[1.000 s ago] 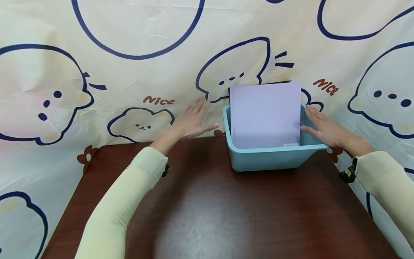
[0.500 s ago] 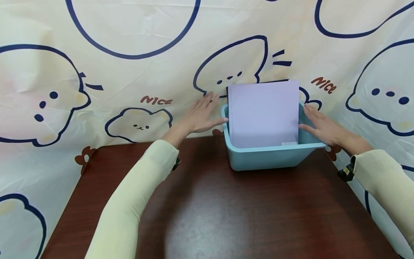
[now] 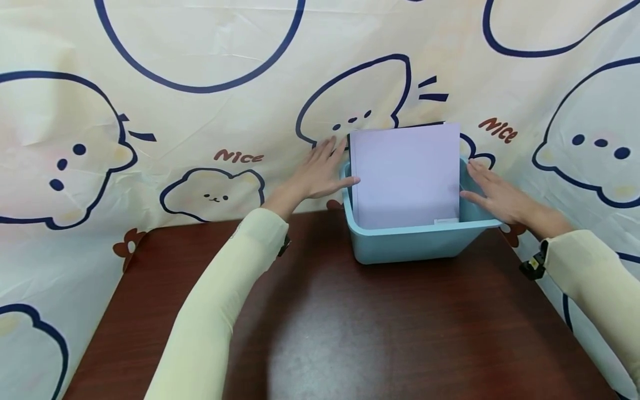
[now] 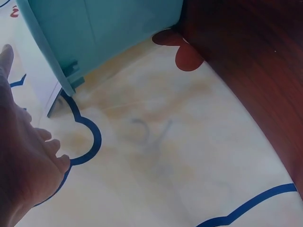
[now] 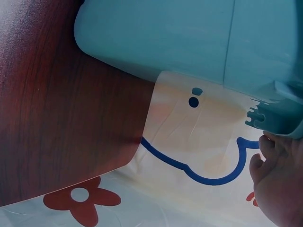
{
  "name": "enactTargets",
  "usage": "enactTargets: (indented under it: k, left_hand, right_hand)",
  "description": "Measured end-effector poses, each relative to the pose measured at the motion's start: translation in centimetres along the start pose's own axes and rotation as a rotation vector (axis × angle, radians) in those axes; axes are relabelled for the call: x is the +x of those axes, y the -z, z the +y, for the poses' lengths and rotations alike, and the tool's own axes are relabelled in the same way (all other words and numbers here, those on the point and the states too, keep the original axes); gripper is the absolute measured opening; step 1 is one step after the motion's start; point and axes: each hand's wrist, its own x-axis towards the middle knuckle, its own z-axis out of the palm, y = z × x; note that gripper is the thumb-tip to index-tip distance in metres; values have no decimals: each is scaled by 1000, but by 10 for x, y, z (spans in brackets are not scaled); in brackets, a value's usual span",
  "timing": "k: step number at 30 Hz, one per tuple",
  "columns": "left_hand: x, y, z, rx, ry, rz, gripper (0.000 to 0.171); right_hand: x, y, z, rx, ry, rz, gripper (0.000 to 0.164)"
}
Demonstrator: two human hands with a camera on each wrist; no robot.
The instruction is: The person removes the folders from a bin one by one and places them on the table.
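Observation:
A light blue plastic bin (image 3: pixel 405 244) stands at the table's far edge. Upright in it are flat lavender sheets or folders (image 3: pixel 405 178), with a dark edge showing behind them and a small white label low on the right. My left hand (image 3: pixel 317 173) is at the bin's left side, fingers spread and straight, its thumb reaching over the rim; contact cannot be told. On the other side, my right hand (image 3: pixel 497 194) rests at the right rim with straight fingers, thumb towards the inside. In the right wrist view, its fingers (image 5: pixel 267 146) are just beside the bin's rim.
The dark brown wooden table (image 3: pixel 350 328) stretches in front of the bin. A pale cloth backdrop (image 3: pixel 210 122) with cartoon outlines hangs behind the table and down its sides. The bin's underside overhangs the table's back edge in the right wrist view.
My left hand has moved right, from beside the bin to its left rim, with the thumb now over it. The right hand and bin keep their places; the whole view shifts slightly.

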Motion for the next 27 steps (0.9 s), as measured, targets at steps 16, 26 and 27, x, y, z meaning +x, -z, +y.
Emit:
enactTargets:
  k: [16,26,27]
  left_hand:
    - [19,-1,16,-49,-4,10,107]
    - [30,-2,25,-46,12,18,105]
    - [31,-2,25,-47,10,20,105]
  right_hand:
    - [-1,1,-1,10,12,5,90]
    - [-2,0,0,19,3,6,90]
    - [-2,0,0,24,4,7,89]
